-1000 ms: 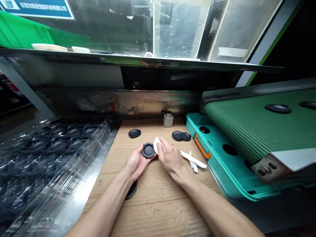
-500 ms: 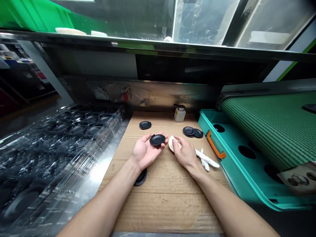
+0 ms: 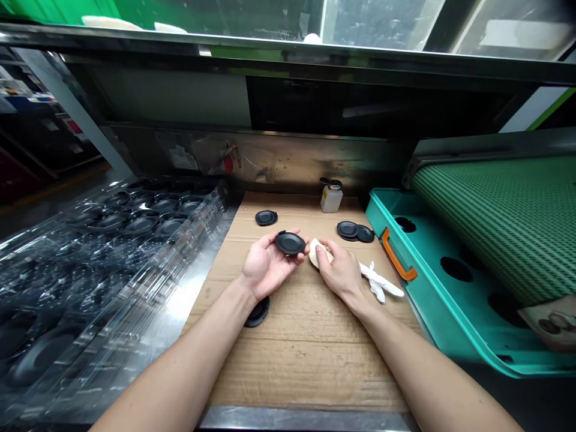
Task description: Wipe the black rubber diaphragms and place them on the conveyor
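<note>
My left hand [image 3: 270,264], palm up, holds a round black plastic part [image 3: 290,242] with a small tab on its rim, gripped by its edge. Close beside it, my right hand [image 3: 338,269] pinches a cream-coloured pad [image 3: 316,254], which is apart from the black part. More black round parts lie on the cardboard [image 3: 306,354]: one [image 3: 266,218] at the back left, an overlapping pair [image 3: 355,231] at the back right, and one [image 3: 258,312] half hidden under my left wrist. A white crumpled cloth strip [image 3: 380,282] lies right of my right hand.
A small bottle with a metal cap [image 3: 332,197] stands at the back of the cardboard. On the left are clear trays [image 3: 135,252] holding several black parts. A teal bin [image 3: 432,312] with an orange handle [image 3: 398,258] sits under the green conveyor belt [image 3: 499,210] on the right.
The camera view has tilted slightly downward. In my left hand the black part is turned a little more face-up; both hands keep their hold.
</note>
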The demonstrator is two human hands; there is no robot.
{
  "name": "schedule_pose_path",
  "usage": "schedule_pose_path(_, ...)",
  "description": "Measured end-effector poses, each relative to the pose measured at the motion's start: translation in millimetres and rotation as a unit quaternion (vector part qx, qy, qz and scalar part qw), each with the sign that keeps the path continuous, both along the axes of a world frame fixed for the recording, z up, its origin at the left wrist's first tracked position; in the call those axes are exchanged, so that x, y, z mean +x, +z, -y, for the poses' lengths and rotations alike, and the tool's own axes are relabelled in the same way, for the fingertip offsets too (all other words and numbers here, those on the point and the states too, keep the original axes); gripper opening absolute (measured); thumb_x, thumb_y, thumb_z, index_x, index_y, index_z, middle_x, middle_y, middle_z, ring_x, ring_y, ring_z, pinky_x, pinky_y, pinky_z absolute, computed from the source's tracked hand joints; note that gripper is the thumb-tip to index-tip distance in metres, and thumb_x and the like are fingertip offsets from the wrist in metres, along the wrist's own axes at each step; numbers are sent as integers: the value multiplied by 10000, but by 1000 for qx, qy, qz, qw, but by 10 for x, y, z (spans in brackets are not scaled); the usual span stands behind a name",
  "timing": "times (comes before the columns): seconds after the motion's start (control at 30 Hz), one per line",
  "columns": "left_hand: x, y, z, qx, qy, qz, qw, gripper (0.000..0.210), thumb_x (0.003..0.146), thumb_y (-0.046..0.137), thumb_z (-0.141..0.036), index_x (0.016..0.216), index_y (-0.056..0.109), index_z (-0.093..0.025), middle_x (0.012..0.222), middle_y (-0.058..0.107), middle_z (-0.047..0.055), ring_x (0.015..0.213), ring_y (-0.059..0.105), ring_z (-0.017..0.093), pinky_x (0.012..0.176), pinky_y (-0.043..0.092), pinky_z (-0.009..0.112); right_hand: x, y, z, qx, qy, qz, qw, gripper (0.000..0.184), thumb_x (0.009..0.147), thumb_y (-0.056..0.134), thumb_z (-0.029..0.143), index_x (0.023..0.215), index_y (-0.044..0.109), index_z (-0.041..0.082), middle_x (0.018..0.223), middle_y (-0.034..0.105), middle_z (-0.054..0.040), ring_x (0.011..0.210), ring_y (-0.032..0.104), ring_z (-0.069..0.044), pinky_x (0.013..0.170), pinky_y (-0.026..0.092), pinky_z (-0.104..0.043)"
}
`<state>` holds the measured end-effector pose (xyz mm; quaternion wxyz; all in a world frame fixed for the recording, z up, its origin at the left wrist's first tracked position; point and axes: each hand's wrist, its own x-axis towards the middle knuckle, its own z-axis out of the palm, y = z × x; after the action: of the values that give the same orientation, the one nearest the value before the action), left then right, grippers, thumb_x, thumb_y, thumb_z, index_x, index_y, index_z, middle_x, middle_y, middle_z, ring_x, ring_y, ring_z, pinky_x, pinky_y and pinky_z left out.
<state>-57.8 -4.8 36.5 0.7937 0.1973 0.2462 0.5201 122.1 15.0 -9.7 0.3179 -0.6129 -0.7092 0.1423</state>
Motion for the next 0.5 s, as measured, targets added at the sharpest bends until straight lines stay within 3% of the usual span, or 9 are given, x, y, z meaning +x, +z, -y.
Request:
schedule_pose_path(0.07, 39, -33, 13, 68, 34, -111, 991, 500, 902, 515, -377, 1334, 452, -134, 1178, 628, 187, 1028, 631, 256, 753, 543, 340, 3, 5, -1, -4, 1, 2, 1000, 332, 941, 440, 413, 1196, 617, 297, 1044, 720, -28, 987, 660, -229, 851, 466, -318)
schedule_pose_path(0.13, 79, -79, 29, 155, 99, -269, 945, 613, 821, 661, -392, 1343, 433, -165, 1212, 613, 166, 1097, 600, 261, 799, 531, 355, 5, 13, -1, -11, 1, 6, 1000, 335, 942, 437, 418, 1198, 616, 296, 1045, 719, -31, 995, 658, -232, 856, 463, -318)
schedule_pose_path(0.23, 128, -138, 73, 308, 179, -476, 804, 729, 683, 803, -319, 1304, 444, -191, 1255, 590, 137, 1184, 545, 262, 890, 503, 372, 7, 37, 0, -23, -1, 19, 1000, 339, 944, 430, 417, 1202, 612, 292, 1036, 721, -34, 982, 660, -238, 841, 464, -320)
schedule_pose_path(0.3, 157, -153, 114, 390, 205, -552, 709, 681, 690, 790, -292, 1277, 454, -209, 1255, 592, 115, 1184, 543, 251, 945, 481, 398, 8, 58, 2, -28, 3, 24, 999, 336, 946, 429, 401, 1210, 605, 291, 1041, 720, -33, 969, 662, -233, 835, 462, -315)
schedule_pose_path(0.37, 187, -158, 153, 430, 216, -593, 646, 628, 718, 755, -270, 1269, 457, -222, 1244, 597, 99, 1173, 551, 241, 986, 464, 418, 10, 78, 5, -32, 7, 25, 999, 333, 948, 427, 392, 1214, 601, 293, 1056, 716, -30, 973, 660, -228, 835, 460, -308)
schedule_pose_path(0.43, 218, -166, 177, 430, 211, -609, 633, 632, 727, 736, -254, 1286, 441, -230, 1244, 596, 94, 1185, 548, 242, 1010, 457, 431, 11, 92, 9, -36, 9, 27, 999, 332, 952, 420, 400, 1212, 601, 303, 1051, 717, -24, 977, 660, -229, 818, 460, -304)
schedule_pose_path(0.5, 245, -186, 184, 413, 194, -609, 649, 646, 729, 724, -241, 1299, 421, -236, 1249, 595, 95, 1196, 548, 246, 1024, 454, 444, 10, 95, 12, -35, 9, 34, 999, 328, 953, 415, 409, 1203, 604, 311, 1040, 719, -21, 975, 661, -235, 796, 461, -304)
